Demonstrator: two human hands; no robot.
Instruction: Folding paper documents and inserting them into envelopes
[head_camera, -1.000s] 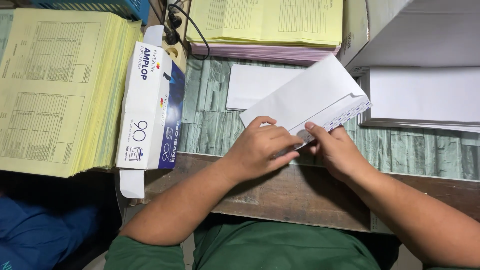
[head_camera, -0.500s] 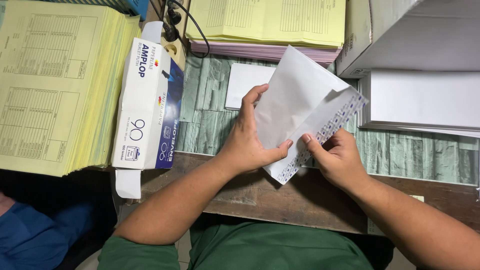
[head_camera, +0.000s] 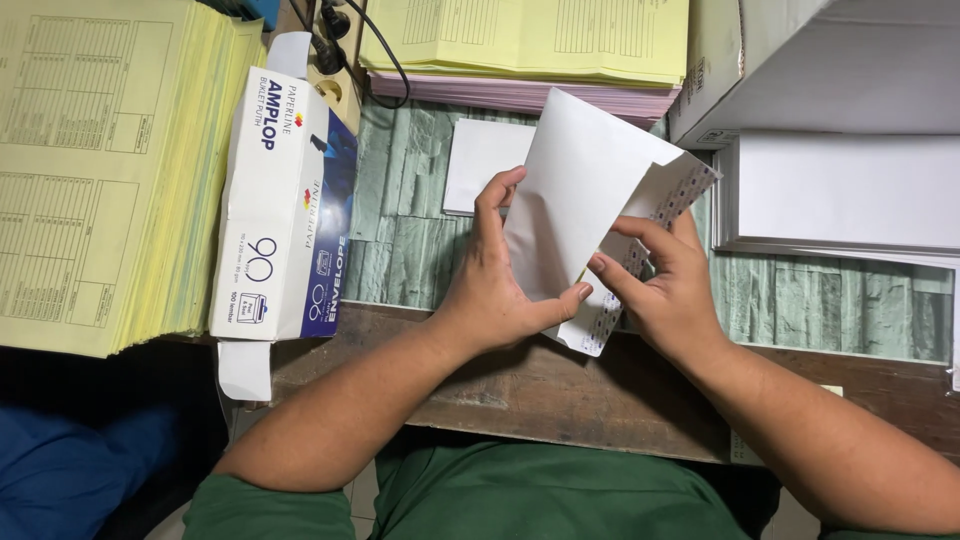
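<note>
Left of the white envelope (head_camera: 580, 200) lies a long white-and-blue envelope box (head_camera: 285, 200), with a yellow form stack (head_camera: 90, 170) beyond it. Above the desk edge, the left hand (head_camera: 500, 280) grips the envelope's body, while the right hand (head_camera: 665, 285) pinches its patterned flap (head_camera: 665, 205).

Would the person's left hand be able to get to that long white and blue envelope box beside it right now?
Probably yes, but not freely. The left hand is gripping the white envelope together with the right hand, so it would have to let go first. The white and blue cardboard box lies close on its left, with nothing between.
</note>
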